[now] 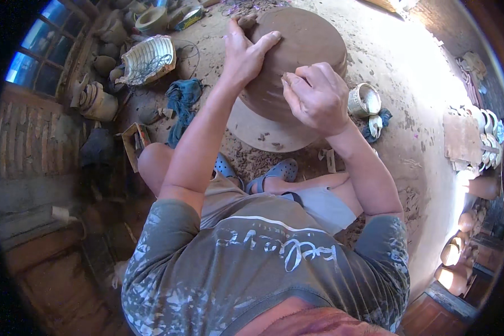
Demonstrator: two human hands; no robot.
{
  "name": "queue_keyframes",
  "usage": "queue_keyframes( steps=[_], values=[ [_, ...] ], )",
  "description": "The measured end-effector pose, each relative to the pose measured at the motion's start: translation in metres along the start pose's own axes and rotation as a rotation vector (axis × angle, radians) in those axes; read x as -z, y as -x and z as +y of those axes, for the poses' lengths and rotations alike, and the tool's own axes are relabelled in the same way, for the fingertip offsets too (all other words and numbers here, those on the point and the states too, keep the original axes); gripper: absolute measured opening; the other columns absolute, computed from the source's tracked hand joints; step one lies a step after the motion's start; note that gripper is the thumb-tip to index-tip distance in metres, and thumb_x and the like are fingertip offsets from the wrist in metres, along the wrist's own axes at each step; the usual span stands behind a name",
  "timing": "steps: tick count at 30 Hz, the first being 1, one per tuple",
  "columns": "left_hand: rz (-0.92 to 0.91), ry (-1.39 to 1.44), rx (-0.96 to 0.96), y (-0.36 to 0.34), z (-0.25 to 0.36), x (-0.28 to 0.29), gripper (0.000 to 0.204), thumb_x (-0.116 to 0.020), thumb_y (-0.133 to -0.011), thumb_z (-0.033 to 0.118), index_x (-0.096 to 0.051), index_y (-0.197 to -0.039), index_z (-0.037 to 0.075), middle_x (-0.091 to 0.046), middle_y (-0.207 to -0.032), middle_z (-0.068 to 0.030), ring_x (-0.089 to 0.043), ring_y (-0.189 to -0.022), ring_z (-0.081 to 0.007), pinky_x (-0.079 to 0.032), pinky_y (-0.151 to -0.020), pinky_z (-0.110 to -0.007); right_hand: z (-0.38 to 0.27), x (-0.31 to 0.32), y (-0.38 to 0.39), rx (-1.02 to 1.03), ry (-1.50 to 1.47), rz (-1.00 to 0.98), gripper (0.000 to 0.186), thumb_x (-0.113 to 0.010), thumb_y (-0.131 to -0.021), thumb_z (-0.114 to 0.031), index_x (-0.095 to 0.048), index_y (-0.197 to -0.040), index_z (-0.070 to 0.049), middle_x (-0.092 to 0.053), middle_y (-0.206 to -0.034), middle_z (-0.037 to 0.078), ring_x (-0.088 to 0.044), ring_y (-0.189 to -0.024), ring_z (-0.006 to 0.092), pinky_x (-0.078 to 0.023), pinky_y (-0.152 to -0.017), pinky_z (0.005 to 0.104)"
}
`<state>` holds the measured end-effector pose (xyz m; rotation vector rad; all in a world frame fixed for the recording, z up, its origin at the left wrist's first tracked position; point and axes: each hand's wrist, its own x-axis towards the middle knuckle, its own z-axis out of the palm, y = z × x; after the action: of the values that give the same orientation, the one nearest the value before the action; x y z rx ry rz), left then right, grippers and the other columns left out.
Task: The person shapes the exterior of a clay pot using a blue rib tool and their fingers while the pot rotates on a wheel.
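Note:
A large, round, drum-shaped mass of brown wet clay [308,39] stands on a pale round disc [269,135] in front of me. At its upper left edge, my left hand [246,56] has its fingers curled round a small lump of clay [246,22]. The thumb of that hand stretches over the clay's top surface. My right hand [322,99] is over the near right part of the clay, its fingers closed in a pinch. Whatever they hold, if anything, is too small to name.
To the right of the disc stands a whitish bucket [364,101] beside a dark blue cloth [375,127]. Another blue cloth [183,103] lies at left, near a ribbed cream container piece [148,59]. Clay scraps litter the floor. Pots [453,251] line the right side.

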<state>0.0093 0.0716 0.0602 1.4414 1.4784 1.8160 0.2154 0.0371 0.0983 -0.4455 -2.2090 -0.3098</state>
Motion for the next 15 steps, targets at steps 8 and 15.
queue_keyframes(
  steps=[8,15],
  values=[
    [-0.289,0.547,0.031,-0.037,-0.019,0.004,0.073,-0.079,-0.089,0.004,-0.041,-0.151,-0.001,-0.056,-0.150,-0.0181,-0.053,-0.140,-0.0287,-0.042,-0.119,-0.043,0.013,-0.004,0.005,0.061,0.000,0.014,0.014,-0.082,-0.075,-0.012,-0.078,-0.089,-0.011,-0.068,-0.089,-0.003,-0.063,-0.081,0.0172,-0.048,-0.066,0.0327],
    [-0.466,0.603,0.147,-0.061,-0.019,0.012,0.066,-0.079,-0.088,0.008,-0.048,-0.146,0.000,-0.060,-0.145,-0.0162,-0.055,-0.136,-0.0264,-0.043,-0.117,-0.042,0.028,0.012,0.013,0.080,-0.054,-0.016,0.013,-0.084,-0.078,-0.010,-0.079,-0.090,-0.012,-0.069,-0.088,-0.004,-0.061,-0.077,0.0164,-0.045,-0.064,0.0335]
  ],
)
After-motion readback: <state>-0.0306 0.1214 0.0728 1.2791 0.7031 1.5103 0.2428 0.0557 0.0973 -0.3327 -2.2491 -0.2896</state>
